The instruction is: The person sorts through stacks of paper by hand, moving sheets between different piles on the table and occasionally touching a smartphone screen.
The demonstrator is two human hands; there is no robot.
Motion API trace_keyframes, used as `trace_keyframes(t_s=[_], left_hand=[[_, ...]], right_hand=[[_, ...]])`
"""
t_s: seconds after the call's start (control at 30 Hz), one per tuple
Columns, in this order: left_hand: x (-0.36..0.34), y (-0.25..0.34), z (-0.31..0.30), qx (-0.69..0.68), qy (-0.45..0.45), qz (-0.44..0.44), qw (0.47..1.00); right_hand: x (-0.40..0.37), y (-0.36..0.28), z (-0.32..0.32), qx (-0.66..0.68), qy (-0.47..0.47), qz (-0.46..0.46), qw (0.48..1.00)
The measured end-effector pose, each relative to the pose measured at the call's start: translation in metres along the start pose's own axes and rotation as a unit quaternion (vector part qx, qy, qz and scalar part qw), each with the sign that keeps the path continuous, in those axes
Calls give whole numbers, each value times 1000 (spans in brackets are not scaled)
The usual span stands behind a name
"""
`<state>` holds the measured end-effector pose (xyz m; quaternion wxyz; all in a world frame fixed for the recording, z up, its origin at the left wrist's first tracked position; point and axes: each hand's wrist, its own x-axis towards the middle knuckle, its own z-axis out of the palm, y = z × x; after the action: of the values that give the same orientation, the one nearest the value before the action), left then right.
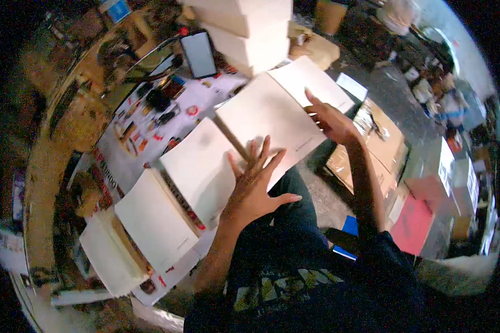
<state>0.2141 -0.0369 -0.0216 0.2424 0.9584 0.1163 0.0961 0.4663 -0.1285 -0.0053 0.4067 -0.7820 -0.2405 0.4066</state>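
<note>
Several thick blocks of cream paper lie in a diagonal row across the table. My left hand [255, 186] is open, its fingers spread and their tips on the near edge of the middle paper block [272, 116]. A second paper block [200, 166] lies just left of that hand. My right hand [333, 122] is at the right edge of the middle block, one finger stretched out and the others bent but apart, beside the farther paper block [305, 77]. Nothing shows in its grasp. At the lower left are two more blocks, a paper block [155, 216] and an end block [108, 252].
A tall pile of paper [250, 33] stands at the back. Beside it leans a dark-framed white panel [199, 54]. A printed sheet [150, 130] with small items covers the table. Cardboard [383, 139] and a red sheet [414, 225] lie to the right.
</note>
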Motion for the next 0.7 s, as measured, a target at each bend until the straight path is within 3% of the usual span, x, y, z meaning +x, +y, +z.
trace_keyframes(t_s=[0.03, 0.07, 0.17, 0.2, 0.23, 0.27, 0.3, 0.33, 0.37, 0.4, 0.43, 0.47, 0.5, 0.53, 0.57, 0.6, 0.63, 0.67, 0.7], left_hand=[[-2, 2, -2, -8, 10, -4, 1000], [-5, 4, -5, 5, 40, -14, 999], [-11, 0, -9, -34, 114, -64, 991], [-13, 5, -17, -18, 179, -44, 983], [-13, 9, -22, -18, 182, -49, 982], [-13, 13, -25, -129, 240, -103, 956], [-12, 15, -28, -238, 295, -154, 912], [-9, 2, -24, -366, 273, -168, 874], [-10, -13, -16, -557, 244, -194, 770], [-12, -14, -29, -641, 203, -246, 698], [-13, -13, -41, -715, 159, -294, 614], [-14, -16, -36, -543, 215, -333, 740], [-19, -14, -33, -419, 285, -265, 820], [-28, -23, -28, -359, 314, -243, 845], [-36, -37, -23, -295, 339, -220, 866], [-42, -45, -16, -289, 341, -219, 867], [-48, -52, -10, -301, 328, -220, 868], [-53, -59, -6, -313, 317, -222, 867], [-56, -66, -2, -292, 282, -237, 883]], right_hand=[[-8, -6, 5, -84, 76, 21, 993], [-3, -2, 6, -155, 65, -37, 985], [3, 15, 16, -11, 45, -129, 991], [1, 14, 15, -14, 38, -132, 990], [0, 13, 13, 64, 25, -127, 990], [0, 12, 11, 141, 13, -120, 983], [0, 18, 9, 148, 49, -136, 978], [9, 29, 10, 178, 5, -152, 972], [11, 38, 9, 207, -41, -171, 962], [-13, 14, 28, 120, 25, -155, 980], [-34, -4, 45, 148, 17, -158, 976], [-40, -23, 55, 26, 23, -184, 982], [-42, -36, 65, -95, 30, -208, 973], [-27, -48, 72, -64, -27, -306, 949], [-18, -65, 80, -92, 15, -347, 933], [11, -71, 88, -148, 126, -430, 881], [33, -86, 94, -155, 142, -502, 839], [53, -98, 104, -113, 121, -496, 852], [91, -103, 105, -208, 121, -577, 780]])
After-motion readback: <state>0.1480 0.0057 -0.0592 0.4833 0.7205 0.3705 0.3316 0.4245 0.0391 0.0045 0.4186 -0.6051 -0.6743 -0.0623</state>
